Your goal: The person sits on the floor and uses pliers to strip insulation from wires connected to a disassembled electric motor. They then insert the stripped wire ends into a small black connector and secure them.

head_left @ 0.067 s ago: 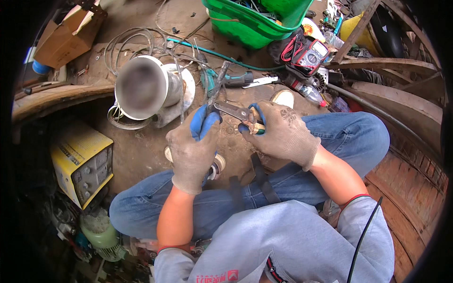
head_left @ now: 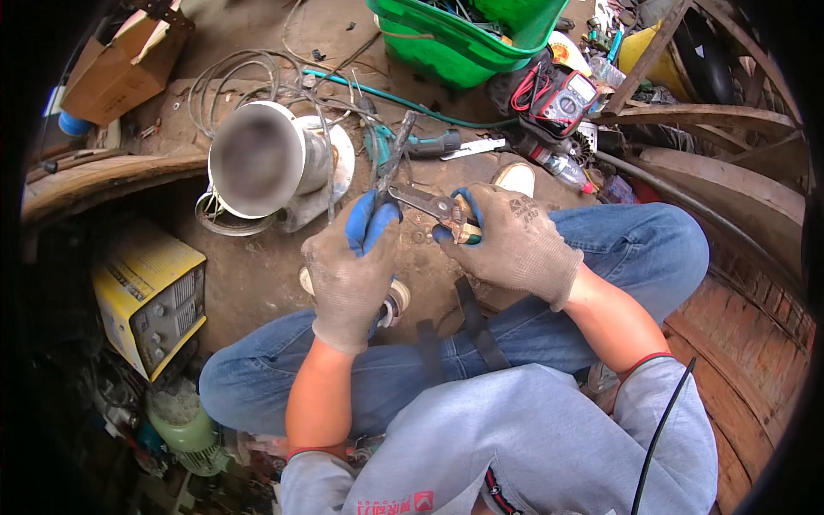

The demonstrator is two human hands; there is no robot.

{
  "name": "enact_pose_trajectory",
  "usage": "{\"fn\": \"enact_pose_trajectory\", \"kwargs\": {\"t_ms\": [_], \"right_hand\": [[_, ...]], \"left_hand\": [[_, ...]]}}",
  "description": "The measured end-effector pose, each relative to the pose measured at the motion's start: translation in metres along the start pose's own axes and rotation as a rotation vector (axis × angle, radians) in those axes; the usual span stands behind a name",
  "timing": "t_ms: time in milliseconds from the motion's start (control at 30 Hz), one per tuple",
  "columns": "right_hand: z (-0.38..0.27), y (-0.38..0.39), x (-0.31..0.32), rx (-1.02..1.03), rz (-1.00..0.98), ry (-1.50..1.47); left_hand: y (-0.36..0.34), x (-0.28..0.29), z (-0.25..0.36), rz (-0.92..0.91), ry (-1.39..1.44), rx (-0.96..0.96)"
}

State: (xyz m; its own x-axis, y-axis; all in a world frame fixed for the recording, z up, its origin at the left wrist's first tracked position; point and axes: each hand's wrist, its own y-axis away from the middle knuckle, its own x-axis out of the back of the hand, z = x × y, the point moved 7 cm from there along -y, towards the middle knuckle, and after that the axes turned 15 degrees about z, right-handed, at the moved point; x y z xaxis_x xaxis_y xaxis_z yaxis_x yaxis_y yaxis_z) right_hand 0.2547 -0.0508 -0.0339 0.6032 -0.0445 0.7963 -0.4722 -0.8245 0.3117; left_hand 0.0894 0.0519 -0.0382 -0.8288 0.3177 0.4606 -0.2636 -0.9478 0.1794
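My left hand [head_left: 350, 273], in a grey knit glove with blue fingertips, is closed round a dark, stiff, cable-like length [head_left: 396, 153] that points up and away from me. In my right hand [head_left: 522, 245], gloved alike, is a pair of pliers [head_left: 419, 200] with long dark jaws and light-coloured grips. Its jaw tips reach the lower part of the dark length, just above my left fingers. Whether the jaws bite on it or only touch it, I cannot tell. Behind the dark length lies a teal power tool [head_left: 378, 148] on the ground.
A white-rimmed cylindrical vessel [head_left: 300, 163] stands ahead at left, near coiled cable [head_left: 206, 90]. At far left is a yellow machine with knobs [head_left: 150, 292]. A green bin [head_left: 455, 47], a multimeter [head_left: 566, 103] and a plastic bottle [head_left: 562, 167] lie ahead and right.
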Motion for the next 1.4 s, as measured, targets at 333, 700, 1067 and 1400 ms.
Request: {"fn": "enact_pose_trajectory", "kwargs": {"t_ms": [333, 700, 1067, 1400], "right_hand": [[0.005, -0.002, -0.006, -0.076, -0.031, -0.034], [0.005, -0.005, -0.004, 0.094, 0.143, -0.001], [0.005, -0.010, 0.004, 0.096, 0.130, -0.015], [-0.005, -0.008, 0.009, 0.162, 0.168, 0.031]], "left_hand": [[0.000, -0.005, 0.011, 0.135, -0.204, -0.355], [-0.001, -0.015, -0.003, -0.132, 0.252, 0.260], [-0.014, -0.001, 0.003, -0.217, 0.425, 0.412], [-0.009, -0.006, 0.006, -0.037, 0.235, 0.268]]}}
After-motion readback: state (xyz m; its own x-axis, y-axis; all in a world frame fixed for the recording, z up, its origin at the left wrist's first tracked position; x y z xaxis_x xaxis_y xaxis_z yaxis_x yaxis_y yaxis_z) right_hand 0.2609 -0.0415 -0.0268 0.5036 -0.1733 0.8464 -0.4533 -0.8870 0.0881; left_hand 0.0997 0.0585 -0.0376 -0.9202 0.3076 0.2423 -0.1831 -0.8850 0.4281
